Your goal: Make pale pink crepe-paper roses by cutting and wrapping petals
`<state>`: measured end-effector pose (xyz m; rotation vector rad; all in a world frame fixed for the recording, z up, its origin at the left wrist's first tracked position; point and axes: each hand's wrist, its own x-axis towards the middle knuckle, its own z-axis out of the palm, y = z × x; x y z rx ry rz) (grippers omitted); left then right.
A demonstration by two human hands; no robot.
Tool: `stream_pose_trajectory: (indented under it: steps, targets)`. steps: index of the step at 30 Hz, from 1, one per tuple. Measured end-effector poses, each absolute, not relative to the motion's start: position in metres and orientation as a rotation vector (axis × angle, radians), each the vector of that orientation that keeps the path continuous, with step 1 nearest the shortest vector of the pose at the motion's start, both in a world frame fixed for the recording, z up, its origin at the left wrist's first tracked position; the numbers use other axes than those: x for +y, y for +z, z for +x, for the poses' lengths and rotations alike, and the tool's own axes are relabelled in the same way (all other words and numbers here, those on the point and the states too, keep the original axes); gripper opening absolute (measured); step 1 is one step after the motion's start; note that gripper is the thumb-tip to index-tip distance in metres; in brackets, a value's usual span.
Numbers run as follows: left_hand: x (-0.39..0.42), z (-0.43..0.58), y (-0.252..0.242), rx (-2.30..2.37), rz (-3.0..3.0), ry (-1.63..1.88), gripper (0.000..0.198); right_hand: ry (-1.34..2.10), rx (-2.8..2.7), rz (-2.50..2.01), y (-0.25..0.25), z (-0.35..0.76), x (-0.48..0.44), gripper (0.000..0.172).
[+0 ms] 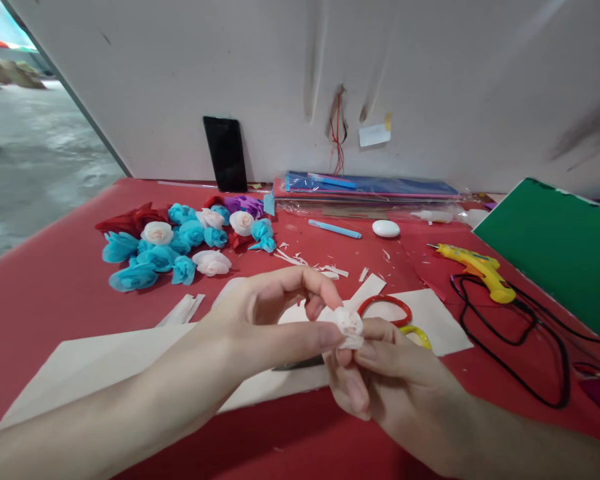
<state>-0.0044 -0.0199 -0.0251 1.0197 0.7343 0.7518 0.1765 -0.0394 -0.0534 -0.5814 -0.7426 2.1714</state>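
A small white paper rose (349,327) sits pinched between both my hands above the red table (50,293). My left hand (275,320) comes in from the left, thumb and fingers closed on the rose's top and side. My right hand (385,373) comes from the lower right, its fingers closed round the rose's base. Under the hands lie sheets of white paper (110,360) and scissors with a red and a yellow handle (387,303), their blade partly hidden by my hands.
A heap of finished blue, white, red and purple paper roses (180,243) lies at the left rear. A yellow glue gun (475,267) with black cable (520,340) is to the right, beside a green board (560,240). Behind are a blue pen (335,229), a white oval object (386,229), stacked coloured sheets (370,187) and a phone (225,153) leaning on the wall.
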Motion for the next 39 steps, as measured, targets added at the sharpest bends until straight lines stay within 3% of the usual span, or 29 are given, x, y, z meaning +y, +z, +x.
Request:
stream_pose_trajectory:
  steps: [17, 25, 34, 39]
  targets:
    - [-0.018, 0.001, -0.024, 0.754, 1.178, 0.794, 0.019, 2.142, -0.804, -0.635, -0.051, 0.176, -0.038, 0.022]
    - [-0.015, 0.006, -0.021, 0.689, 1.162, 0.824, 0.027, 1.971, -1.011, -0.652, -0.053, 0.182, -0.028, 0.022]
    - [-0.024, -0.004, -0.017, 0.921, 1.643, 1.191, 0.01, 1.515, -1.431, -0.668, -0.04, 0.195, -0.019, 0.007]
    - [-0.029, -0.002, -0.014, 0.893, 1.806, 1.208, 0.005, 1.2, -1.542, -0.741, -0.031, 0.193, -0.021, 0.012]
